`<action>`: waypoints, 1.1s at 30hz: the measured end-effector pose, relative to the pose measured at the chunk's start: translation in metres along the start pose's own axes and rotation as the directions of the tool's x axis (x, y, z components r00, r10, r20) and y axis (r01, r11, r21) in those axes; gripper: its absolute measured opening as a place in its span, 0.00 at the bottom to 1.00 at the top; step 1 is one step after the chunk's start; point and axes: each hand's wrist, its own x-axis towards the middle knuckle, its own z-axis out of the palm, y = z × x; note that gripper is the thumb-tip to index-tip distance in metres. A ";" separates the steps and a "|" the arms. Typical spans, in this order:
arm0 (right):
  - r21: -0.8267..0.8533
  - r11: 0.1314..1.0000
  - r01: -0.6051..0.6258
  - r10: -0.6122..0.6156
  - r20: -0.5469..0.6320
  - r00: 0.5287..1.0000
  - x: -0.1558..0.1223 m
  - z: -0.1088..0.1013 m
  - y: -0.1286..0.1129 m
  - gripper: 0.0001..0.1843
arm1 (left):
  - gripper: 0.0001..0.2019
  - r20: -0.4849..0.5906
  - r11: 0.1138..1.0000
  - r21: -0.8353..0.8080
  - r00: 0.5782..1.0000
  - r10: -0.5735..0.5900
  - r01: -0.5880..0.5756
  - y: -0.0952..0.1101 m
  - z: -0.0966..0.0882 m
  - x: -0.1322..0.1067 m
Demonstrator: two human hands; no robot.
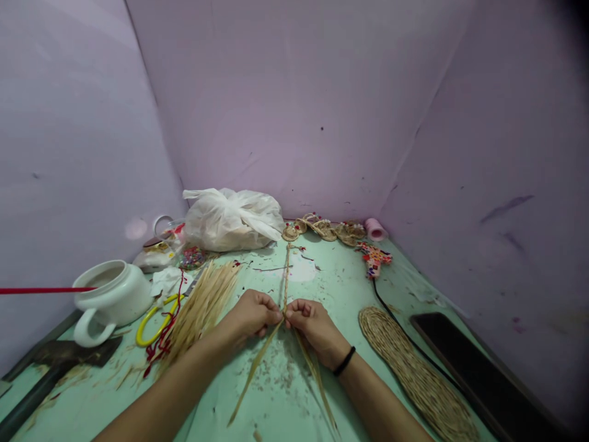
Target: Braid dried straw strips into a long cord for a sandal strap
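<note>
At far left, hammer [50, 371], handle cut off by frame edge. Next, white pot [131, 301]; then yellow scissors [142, 325], partly covered by red thread [161, 347]. Straw bundle [205, 301], lower end obscured. White bag [232, 221], contents indistinct. At center, straw braid [287, 276], near end pinched in fingertips of left hand [257, 313] and right hand [310, 319], exact contact hidden. At right, woven sole [414, 368] and black slab [478, 374], both cut off below.

I count one straw braid [286, 276]; left of it, one knotted plastic bag [232, 222], one handled pot [129, 302]; right, one loose woven sole [414, 371], one pink spool [376, 230].
</note>
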 end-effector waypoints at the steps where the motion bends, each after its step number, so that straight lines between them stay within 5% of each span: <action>1: -0.025 1.000 0.003 -0.003 -0.021 1.000 0.000 0.001 0.000 0.06 | 0.05 -0.089 0.990 0.135 0.995 0.052 -0.039 0.002 0.003 -0.004; 4: -0.057 0.998 0.031 -0.034 -0.057 0.998 0.000 0.006 0.002 0.05 | 0.07 -0.224 0.837 0.543 0.948 0.227 -0.072 0.010 0.012 -0.020; 7: -0.021 0.998 0.057 -0.059 -0.120 0.991 0.002 0.010 0.006 0.04 | 0.12 -0.218 0.624 0.781 0.922 0.321 -0.032 0.017 0.025 -0.037; 13: 0.111 0.993 0.048 -0.028 -0.172 0.985 0.002 0.013 0.009 0.02 | 0.17 -0.083 0.403 0.913 0.933 0.350 -0.070 0.016 0.046 -0.043; 18: 0.199 0.980 -0.003 0.040 -0.177 0.983 0.000 0.011 0.003 0.05 | 0.21 0.087 0.285 0.932 0.899 0.429 -0.226 0.008 0.048 -0.043; 21: 0.166 0.986 -0.005 0.032 -0.160 0.987 0.000 0.009 0.001 0.05 | 0.16 0.093 0.402 0.876 0.912 0.400 -0.266 0.017 0.033 -0.046; 24: 0.096 0.995 -0.021 0.032 -0.122 0.992 -0.002 0.007 -0.001 0.04 | 0.11 -0.195 0.775 0.621 0.933 0.303 -0.122 0.027 0.013 -0.038; 26: 0.057 0.998 -0.035 0.041 -0.104 0.994 -0.003 0.007 -0.002 0.06 | 0.11 -0.207 0.962 0.272 0.976 0.062 -0.003 0.027 0.005 -0.027; 28: 0.070 0.997 -0.018 0.024 -0.085 0.996 -0.004 0.007 -0.003 0.06 | 0.09 -0.031 0.996 -0.043 0.996 -0.081 0.080 0.021 0.003 -0.016; 30: 0.094 0.996 -0.007 0.012 -0.056 0.998 -0.003 0.006 -0.002 0.06 | 0.06 0.142 0.964 -0.236 0.986 -0.089 0.122 0.013 0.004 -0.007; 33: 0.036 0.999 -0.014 0.015 -0.023 1.000 -0.001 0.003 -0.001 0.05 | 0.05 0.156 0.955 -0.269 0.984 -0.087 0.127 0.006 0.006 0.000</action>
